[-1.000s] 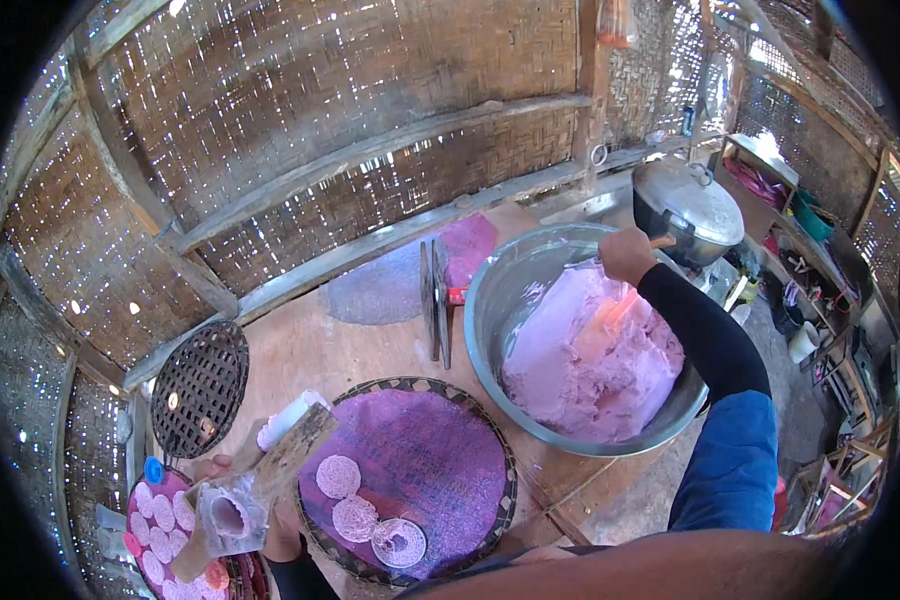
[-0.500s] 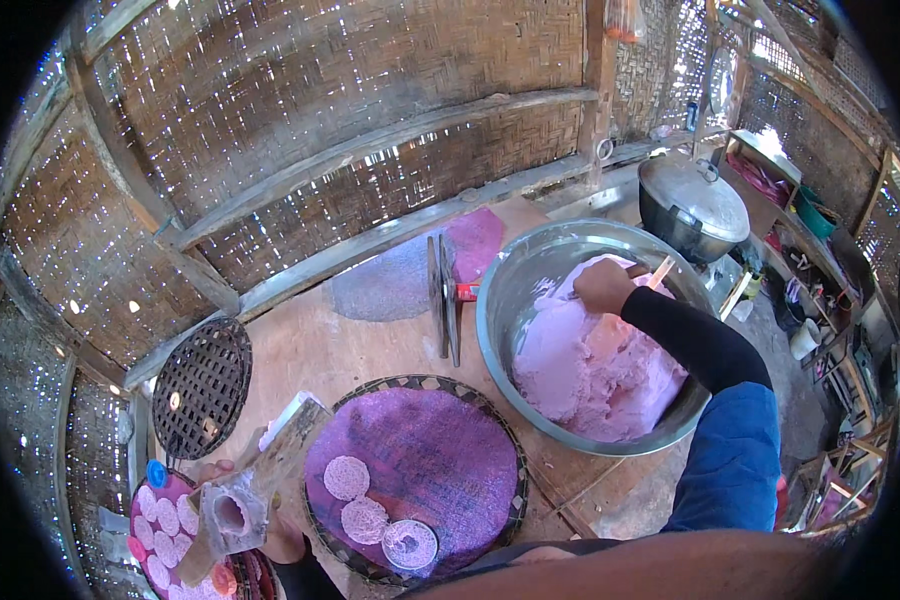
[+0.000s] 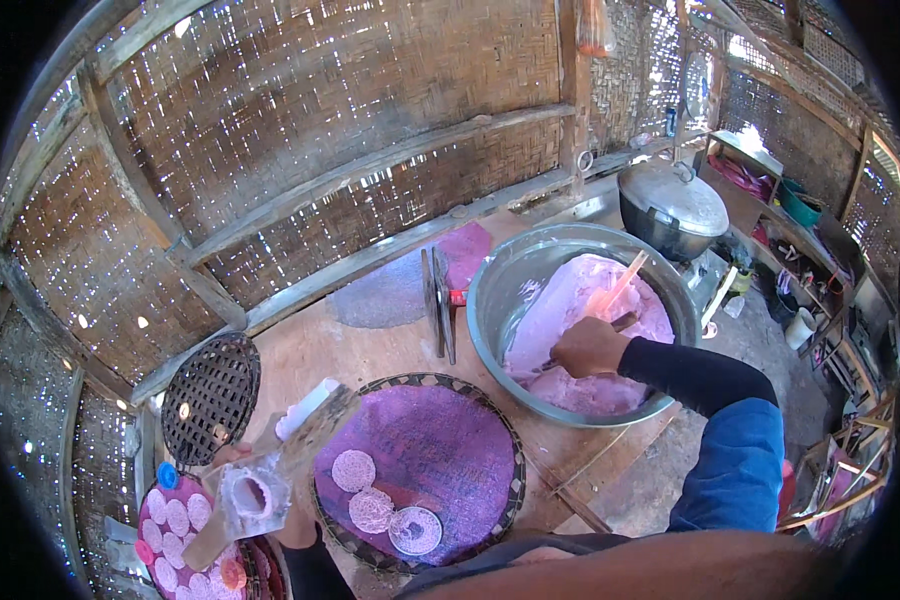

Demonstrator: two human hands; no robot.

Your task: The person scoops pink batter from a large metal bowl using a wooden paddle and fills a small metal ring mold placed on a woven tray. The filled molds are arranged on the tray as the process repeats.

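Observation:
My left hand (image 3: 296, 528) grips a wooden press (image 3: 322, 430) with a plastic-lined, pink-smeared cylinder (image 3: 248, 500) on it, at the lower left. My right hand (image 3: 588, 346) is closed on a wooden-handled tool (image 3: 622, 322) inside a large metal basin (image 3: 492, 340), low in the pink dough (image 3: 555, 305); the tool's working end is mostly hidden. An orange paddle (image 3: 618, 287) stands tilted in the dough. Beside the press, a round woven tray (image 3: 512, 450) with a purple lining holds several lacy pink discs (image 3: 353, 470), one in a white ring (image 3: 415, 530).
More discs lie on a tray (image 3: 185, 562) at lower left. A dark lattice tray (image 3: 210, 390), two metal bars (image 3: 438, 305) and sheets (image 3: 378, 295) lie on the wooden worktop (image 3: 300, 355). A lidded pot (image 3: 673, 205) stands behind the basin; cluttered shelves (image 3: 770, 205) line the right.
My right hand has moved from the basin's far rim down into its nearer part with the tool. My left hand and the press stay about the same; the view has shifted slightly.

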